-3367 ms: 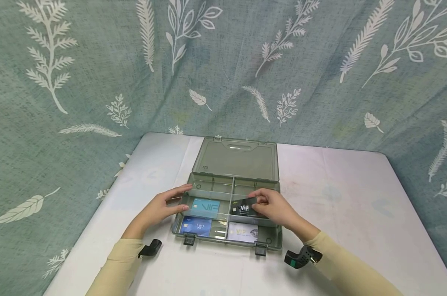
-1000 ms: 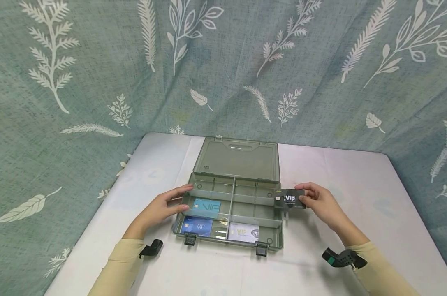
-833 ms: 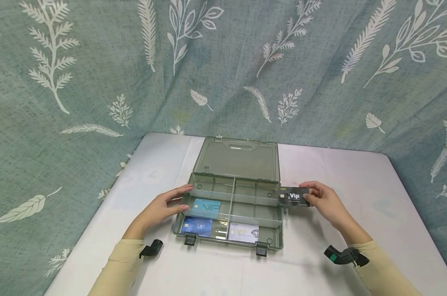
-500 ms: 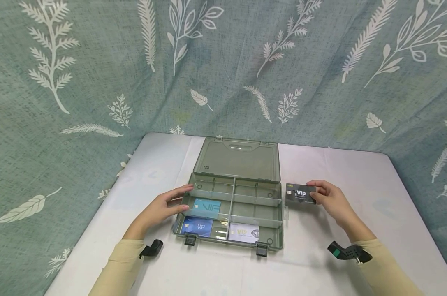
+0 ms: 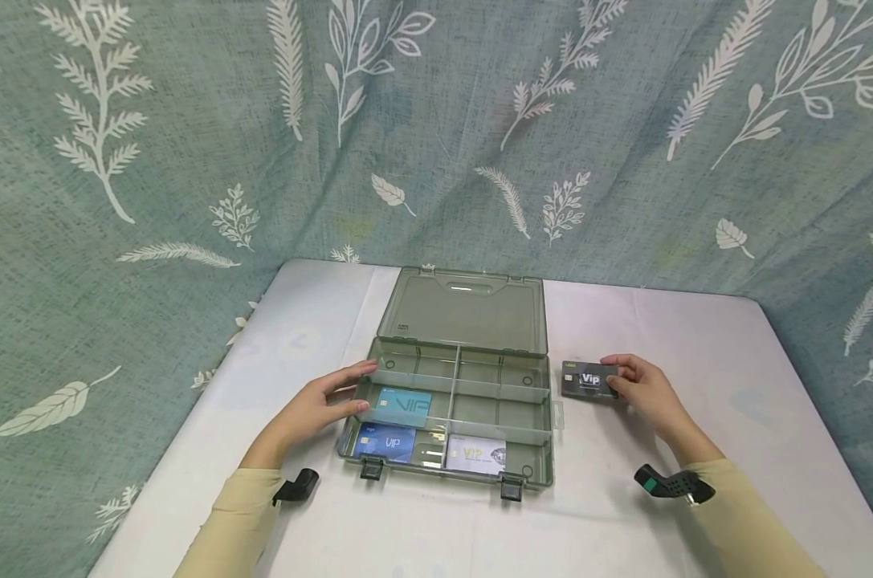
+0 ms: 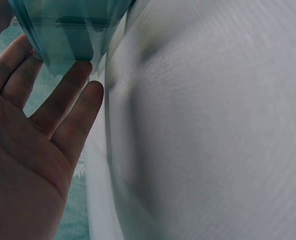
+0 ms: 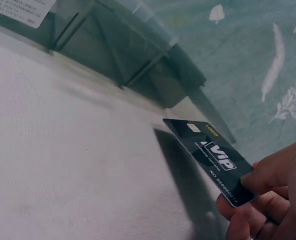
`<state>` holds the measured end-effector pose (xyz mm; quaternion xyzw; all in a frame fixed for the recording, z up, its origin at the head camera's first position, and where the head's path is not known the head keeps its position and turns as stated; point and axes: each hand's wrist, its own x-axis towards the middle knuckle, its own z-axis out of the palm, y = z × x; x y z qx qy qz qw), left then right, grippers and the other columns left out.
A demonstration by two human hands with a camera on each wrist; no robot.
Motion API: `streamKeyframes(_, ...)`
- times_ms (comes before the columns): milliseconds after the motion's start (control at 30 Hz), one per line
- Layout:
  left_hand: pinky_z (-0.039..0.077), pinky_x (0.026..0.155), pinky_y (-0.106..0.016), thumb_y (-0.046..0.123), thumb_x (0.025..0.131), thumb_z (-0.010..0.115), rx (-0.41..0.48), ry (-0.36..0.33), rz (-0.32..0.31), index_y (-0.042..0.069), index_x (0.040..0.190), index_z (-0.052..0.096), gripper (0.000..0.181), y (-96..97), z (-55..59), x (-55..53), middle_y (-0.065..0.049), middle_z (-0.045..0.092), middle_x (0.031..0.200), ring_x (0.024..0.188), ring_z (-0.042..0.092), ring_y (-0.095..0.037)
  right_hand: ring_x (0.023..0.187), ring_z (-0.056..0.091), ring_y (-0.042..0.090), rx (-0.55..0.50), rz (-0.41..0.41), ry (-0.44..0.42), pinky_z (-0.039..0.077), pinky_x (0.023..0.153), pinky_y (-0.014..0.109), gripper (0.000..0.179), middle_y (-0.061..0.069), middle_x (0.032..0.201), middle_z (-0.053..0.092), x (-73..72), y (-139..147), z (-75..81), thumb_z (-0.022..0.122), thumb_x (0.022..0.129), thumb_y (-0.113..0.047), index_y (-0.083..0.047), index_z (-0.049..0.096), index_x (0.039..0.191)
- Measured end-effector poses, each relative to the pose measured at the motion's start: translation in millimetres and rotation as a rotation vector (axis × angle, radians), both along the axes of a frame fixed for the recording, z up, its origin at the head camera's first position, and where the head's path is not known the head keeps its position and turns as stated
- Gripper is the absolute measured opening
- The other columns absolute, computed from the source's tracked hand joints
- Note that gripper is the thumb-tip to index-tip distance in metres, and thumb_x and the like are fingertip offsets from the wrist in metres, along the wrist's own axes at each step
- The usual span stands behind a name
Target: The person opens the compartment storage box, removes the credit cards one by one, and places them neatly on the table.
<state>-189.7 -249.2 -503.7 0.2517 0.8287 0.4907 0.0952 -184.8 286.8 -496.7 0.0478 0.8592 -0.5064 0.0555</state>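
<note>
R hand point(image 5: 644, 393) pinches black card point(image 5: 586, 380) by one end, just over worktop point(image 5: 660, 321), R of box point(image 5: 499, 413); end grip prob. for control. L hand point(image 5: 315, 411), fingers spread, touches box's L side, presumably to steady it.

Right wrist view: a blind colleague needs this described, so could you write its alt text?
A right hand pinches a black VIP card by one end above a white tabletop. Beyond it are the side of a translucent box with a white label and green cloth printed with white leaves.
</note>
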Motion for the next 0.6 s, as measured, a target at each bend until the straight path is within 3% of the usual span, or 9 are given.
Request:
streamKeyframes(300, 0.039, 0.117, -0.046, 0.02, 0.095, 0.075, -0.01, -0.014, 0.004, 0.007, 0.151, 0.049, 0.062, 0.0, -1.0, -0.2, -0.003, 0.041, 0.16, 0.145, 0.039, -0.03, 0.071, 0.051, 0.017, 0.202, 0.014, 0.077, 0.046, 0.052, 0.023, 0.032, 0.01, 0.09, 0.059, -4.6, -0.5, -13.3, 0.069, 0.095, -0.01, -0.002, 0.062, 0.125)
streamKeyframes(600, 0.039, 0.117, -0.045, 0.019, 0.095, 0.075, -0.005, -0.019, 0.004, 0.007, 0.15, 0.05, 0.062, -0.9, -2.7, -1.3, -0.003, 0.041, 0.16, 0.146, 0.039, -0.03, 0.088, 0.057, 0.026, 0.332, -0.01, 0.132, 0.046, 0.065, 0.028, 0.031, 0.016, 0.105, 0.063, -6.8, -6.2, -18.8, 0.071, 0.094, -0.01, -0.003, 0.065, 0.124)
